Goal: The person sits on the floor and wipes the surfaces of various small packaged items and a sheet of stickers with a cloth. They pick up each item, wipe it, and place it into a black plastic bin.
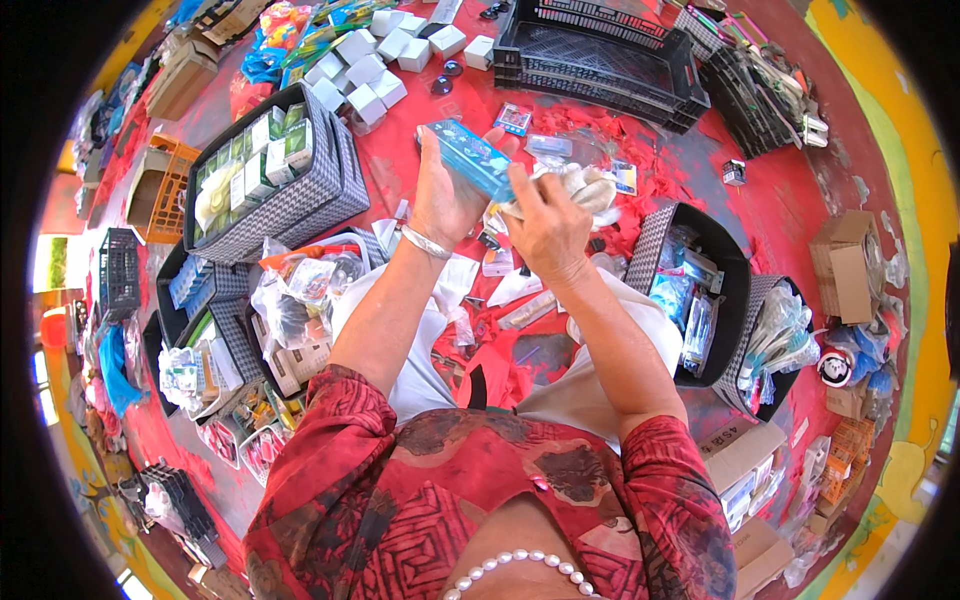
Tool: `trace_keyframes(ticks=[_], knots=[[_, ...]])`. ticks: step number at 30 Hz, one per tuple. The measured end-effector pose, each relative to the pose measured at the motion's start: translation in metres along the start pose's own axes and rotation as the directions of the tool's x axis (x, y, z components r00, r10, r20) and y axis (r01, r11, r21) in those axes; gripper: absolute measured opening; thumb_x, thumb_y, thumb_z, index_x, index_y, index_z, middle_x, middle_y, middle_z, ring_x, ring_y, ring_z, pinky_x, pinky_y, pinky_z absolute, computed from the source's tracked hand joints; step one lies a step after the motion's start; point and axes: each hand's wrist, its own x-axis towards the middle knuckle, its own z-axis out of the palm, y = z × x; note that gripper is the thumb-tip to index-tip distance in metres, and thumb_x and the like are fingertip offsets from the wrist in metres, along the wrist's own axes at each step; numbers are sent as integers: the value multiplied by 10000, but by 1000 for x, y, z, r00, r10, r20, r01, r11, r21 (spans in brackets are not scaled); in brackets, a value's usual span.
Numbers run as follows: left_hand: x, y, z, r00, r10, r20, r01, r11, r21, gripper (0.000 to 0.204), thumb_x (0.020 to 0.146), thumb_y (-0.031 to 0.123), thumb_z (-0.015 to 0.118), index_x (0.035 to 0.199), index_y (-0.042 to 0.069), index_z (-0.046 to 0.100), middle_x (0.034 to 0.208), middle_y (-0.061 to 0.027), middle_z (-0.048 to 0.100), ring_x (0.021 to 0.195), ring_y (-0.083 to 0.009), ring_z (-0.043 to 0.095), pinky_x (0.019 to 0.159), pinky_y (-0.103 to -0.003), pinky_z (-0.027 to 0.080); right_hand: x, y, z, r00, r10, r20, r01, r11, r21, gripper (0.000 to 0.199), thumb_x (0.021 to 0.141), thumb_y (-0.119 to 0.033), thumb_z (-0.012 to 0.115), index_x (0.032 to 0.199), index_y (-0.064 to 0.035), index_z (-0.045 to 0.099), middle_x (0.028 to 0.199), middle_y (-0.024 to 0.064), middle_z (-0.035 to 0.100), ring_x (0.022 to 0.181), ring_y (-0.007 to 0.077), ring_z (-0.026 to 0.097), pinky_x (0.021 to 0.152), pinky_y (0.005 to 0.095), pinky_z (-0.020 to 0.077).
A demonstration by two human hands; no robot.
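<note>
A flat blue box (466, 157) with a pale pattern is raised above the floor in front of me, tilted with its right end lower. My left hand (447, 198) grips it from the left and below, the thumb along its near edge. An off-white cloth (588, 192), bunched up, is in my right hand (551, 222), whose fingers press at the box's right end. Part of the cloth is hidden behind those fingers. Just beyond the hands lie a clear-and-blue package (549, 146) and a small blue-and-red packet (513, 119).
Several small white boxes (366, 72) are heaped at the far left. A black plastic crate (600, 75) stands at the far middle. Checked bins flank me: one with green-white boxes (262, 160) at left, another bin (735, 300) with packages at right. Red sheeting (400, 150) covers the floor.
</note>
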Motion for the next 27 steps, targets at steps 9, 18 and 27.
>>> trace_keyframes(ticks=[9,18,27], knots=[[8,19,-14,999,-28,45,32,996,-86,672,869,607,281,1171,35,464,1084,-171,561,954,-270,564,834,-439,479,26,15,-33,872,489,35,-415,698,584,156,742,-53,624,898,-51,630,744,67,625,639,106,585,577,235,463],[9,5,-51,974,-120,192,101,989,108,551,895,544,341,1176,87,467,1112,-91,545,1045,-239,523,908,-363,434,20,-22,1,1000,-8,-12,13,878,478,445,623,-140,705,1047,-97,576,1143,82,527,1055,292,489,877,402,362],[-14,-52,-6,990,-135,-28,128,824,552,511,932,476,331,1276,102,385,1238,-51,470,1114,-176,479,928,-330,405,29,22,10,936,243,-256,-146,927,345,166,705,-79,599,867,-102,573,885,120,512,833,312,485,697,401,416]])
